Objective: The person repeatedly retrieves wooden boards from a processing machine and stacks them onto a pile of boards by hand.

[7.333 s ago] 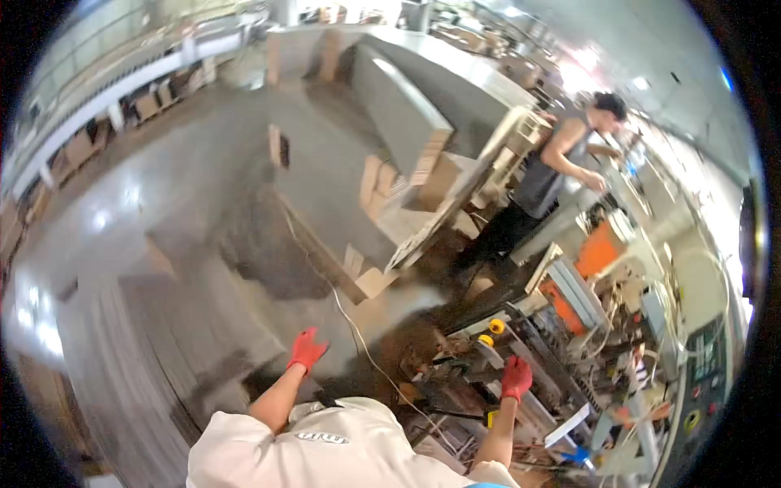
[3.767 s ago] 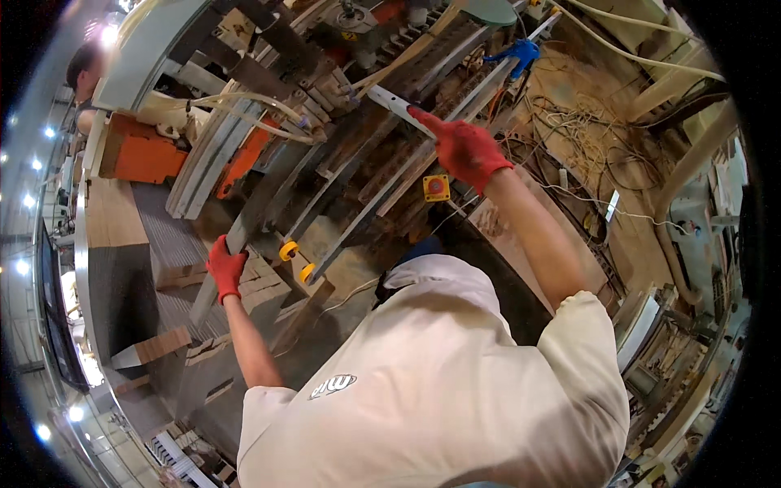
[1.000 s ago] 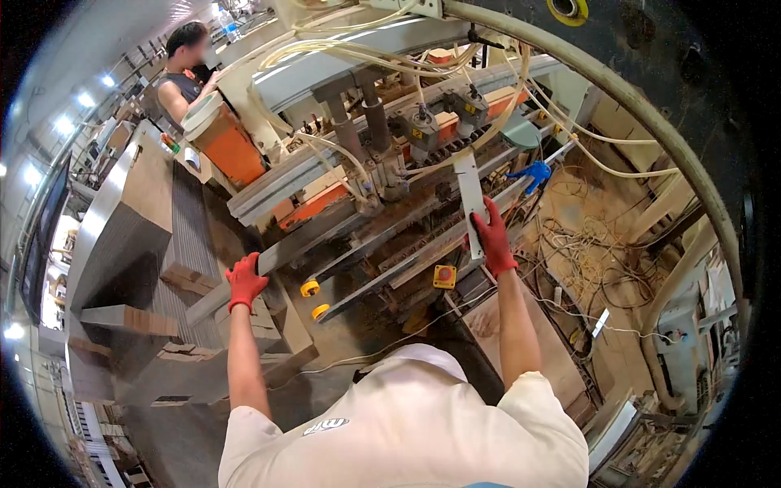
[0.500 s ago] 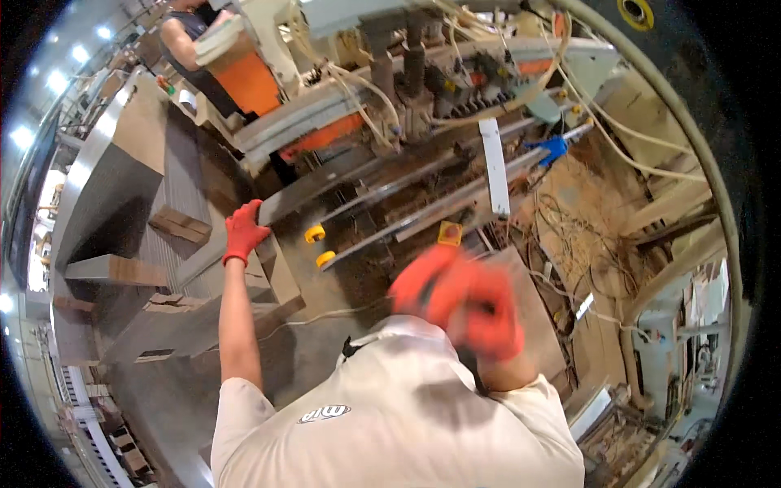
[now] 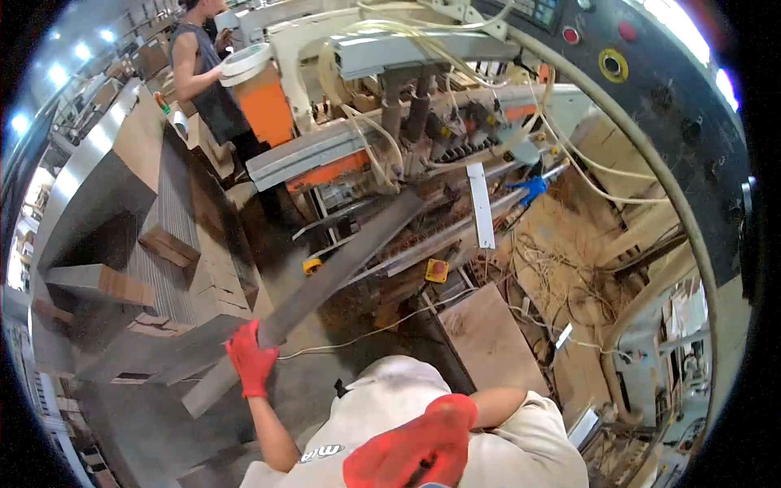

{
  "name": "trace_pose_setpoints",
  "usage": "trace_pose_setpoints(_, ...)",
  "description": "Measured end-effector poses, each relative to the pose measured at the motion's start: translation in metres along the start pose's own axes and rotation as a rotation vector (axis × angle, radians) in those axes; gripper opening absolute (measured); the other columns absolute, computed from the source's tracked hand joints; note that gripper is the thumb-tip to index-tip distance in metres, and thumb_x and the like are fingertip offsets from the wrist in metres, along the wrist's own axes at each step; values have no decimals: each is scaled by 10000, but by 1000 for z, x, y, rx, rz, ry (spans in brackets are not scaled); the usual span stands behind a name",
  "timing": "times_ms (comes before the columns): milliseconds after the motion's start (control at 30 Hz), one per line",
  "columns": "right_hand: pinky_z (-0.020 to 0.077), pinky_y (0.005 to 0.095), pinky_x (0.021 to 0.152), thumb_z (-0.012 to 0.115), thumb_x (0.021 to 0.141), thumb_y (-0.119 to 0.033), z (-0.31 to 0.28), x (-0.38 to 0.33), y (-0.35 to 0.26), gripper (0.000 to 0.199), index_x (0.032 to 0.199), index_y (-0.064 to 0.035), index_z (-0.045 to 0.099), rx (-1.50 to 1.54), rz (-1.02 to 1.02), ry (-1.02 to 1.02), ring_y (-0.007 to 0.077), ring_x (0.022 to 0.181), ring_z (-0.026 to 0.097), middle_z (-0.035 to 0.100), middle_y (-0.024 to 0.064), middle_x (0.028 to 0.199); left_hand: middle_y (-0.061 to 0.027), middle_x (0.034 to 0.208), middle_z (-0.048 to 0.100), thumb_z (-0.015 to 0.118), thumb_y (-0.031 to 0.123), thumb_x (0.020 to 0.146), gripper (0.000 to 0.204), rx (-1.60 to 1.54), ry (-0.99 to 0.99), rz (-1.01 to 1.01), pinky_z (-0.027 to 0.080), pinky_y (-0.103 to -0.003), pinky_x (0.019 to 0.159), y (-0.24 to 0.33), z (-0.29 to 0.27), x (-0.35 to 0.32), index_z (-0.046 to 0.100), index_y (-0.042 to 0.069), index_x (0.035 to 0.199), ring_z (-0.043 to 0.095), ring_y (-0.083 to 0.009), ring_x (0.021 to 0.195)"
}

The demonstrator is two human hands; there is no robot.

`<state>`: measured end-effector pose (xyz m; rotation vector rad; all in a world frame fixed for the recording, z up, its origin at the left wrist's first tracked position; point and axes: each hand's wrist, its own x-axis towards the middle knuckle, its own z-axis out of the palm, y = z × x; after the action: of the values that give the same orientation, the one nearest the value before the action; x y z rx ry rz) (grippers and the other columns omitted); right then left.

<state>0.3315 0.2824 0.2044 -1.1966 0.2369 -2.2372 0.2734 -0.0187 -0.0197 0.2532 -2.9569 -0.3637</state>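
Note:
My left hand [image 5: 253,359], in a red glove, is closed around a long, narrow grey board [image 5: 346,259]. The board slants from the floor side at lower left up over the rails of a machine [image 5: 382,154], its far end close to the machine's upright cylinders. My right hand [image 5: 411,447], also in a red glove, is drawn in before my chest, very near the camera. Its fingers run toward the lower edge of the picture, and whether they hold anything is unclear.
Stacked grey-faced panels [image 5: 167,220] stand at left. A small box with a red button [image 5: 437,270] lies near a brown board [image 5: 492,337]. Cables and sawdust [image 5: 561,236] cover the right side. A control panel [image 5: 651,73] is at upper right; a person [image 5: 195,73] stands far left.
My left hand has come nearer to me with the board, which now slants across the machine's rails. My right hand has moved down and in toward my chest. The view has shifted.

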Motion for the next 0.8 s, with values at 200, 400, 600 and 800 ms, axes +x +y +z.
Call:
trace_pose_setpoints(200, 461, 391, 800, 619, 767, -34, -54, 51, -25, 497, 1256, -87, 547, -1885, 286, -22, 271, 909, 593, 609, 65, 1017, -41, 1117, 601, 785, 209, 560, 669, -37, 35, -106, 353, -455, 1009, -9, 2, -72, 578, 183, 1196, 551, -259, 1114)
trace_pose_setpoints(400, 452, 375, 713, 628, 797, -218, -51, 73, -23, 434, 1196, -76, 535, -1672, 100, -210, 229, 741, 582, 575, 59, 869, -48, 1092, 608, 790, 187, 543, 644, 0, 36, -153, 359, -437, 1011, 1, -18, -119, 599, 148, 1157, 555, -255, 1090)
trace_pose_setpoints(600, 478, 360, 692, 632, 874, -207, 11, 69, -17, 213, 1057, -103, 662, -1179, -251, -167, 211, 693, 584, 587, 26, 779, -52, 1067, 612, 799, 167, 517, 647, 17, -11, -264, 367, -426, 1004, 16, -49, -164, 607, 129, 1134, 558, -257, 1070)
trace_pose_setpoints(800, 498, 348, 744, 692, 797, -127, 17, 52, -19, 388, 1172, -220, 660, -1414, -360, 97, 148, 706, 557, 567, -51, 762, -55, 1053, 614, 787, 165, 519, 639, 18, 2, -247, 377, -423, 997, 34, -60, -182, 611, 125, 1132, 561, -265, 1040)
